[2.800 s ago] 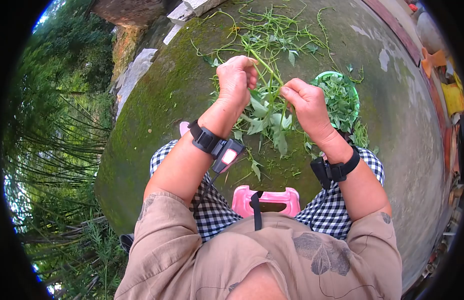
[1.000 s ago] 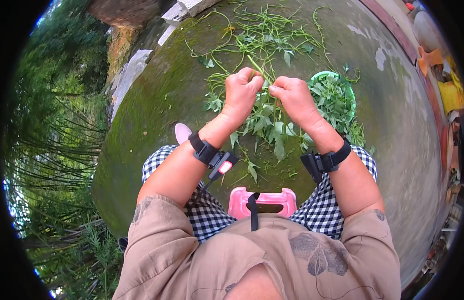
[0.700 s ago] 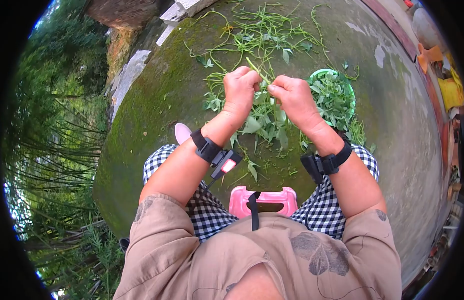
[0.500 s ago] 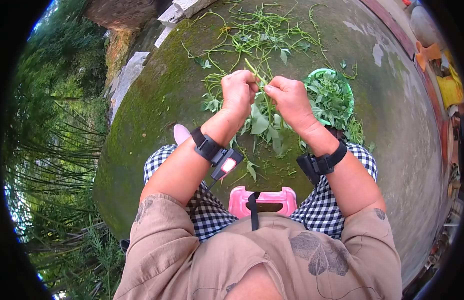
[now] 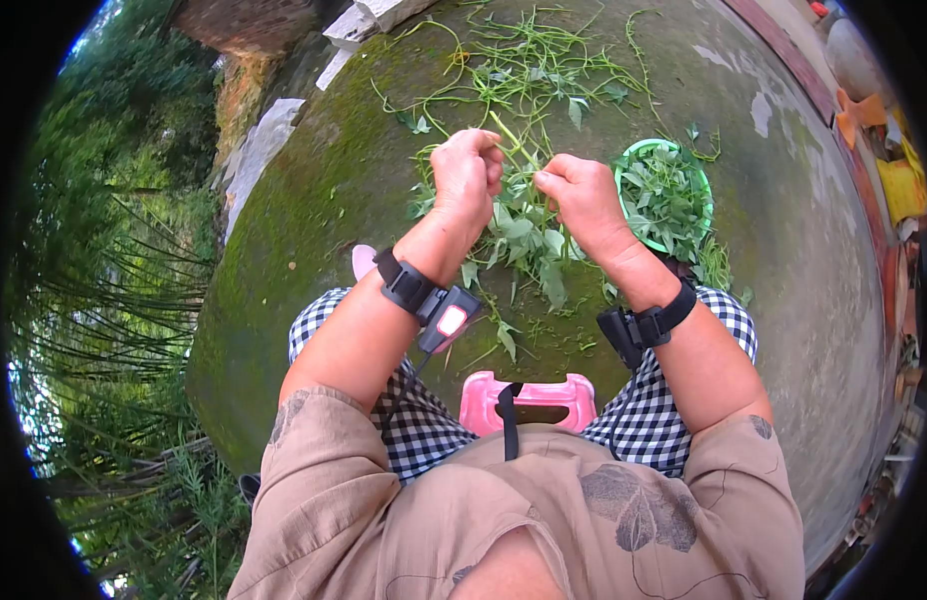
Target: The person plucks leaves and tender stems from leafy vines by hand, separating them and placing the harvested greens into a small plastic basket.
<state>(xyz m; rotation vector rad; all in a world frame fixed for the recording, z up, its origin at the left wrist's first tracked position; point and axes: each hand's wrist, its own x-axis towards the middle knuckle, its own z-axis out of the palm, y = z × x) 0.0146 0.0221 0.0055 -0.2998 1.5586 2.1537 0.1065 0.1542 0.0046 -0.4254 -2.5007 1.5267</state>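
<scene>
My right hand (image 5: 582, 198) pinches a green leafy stem (image 5: 514, 136) between thumb and forefinger. The cut-looking end of this stem points up and away from me, toward the left. Just left of it, my left hand (image 5: 468, 172) is closed with curled fingers; whatever is in them is too small or hidden to name. Below and between both hands hang broad green leaves (image 5: 524, 238). To the right of my right hand stands a light green basket (image 5: 708, 190) filled with picked leaves (image 5: 664, 195).
A loose heap of green vines (image 5: 544, 65) lies on the mossy concrete ground (image 5: 314, 230) beyond my hands. A pink stool (image 5: 479, 400) is between my knees. Pale stone blocks (image 5: 264, 135) edge the ground at left. Yellow and orange items lie far right.
My left hand has moved slightly left, away from the stem and my right hand. The right hand stays pinched on the stem, almost in place.
</scene>
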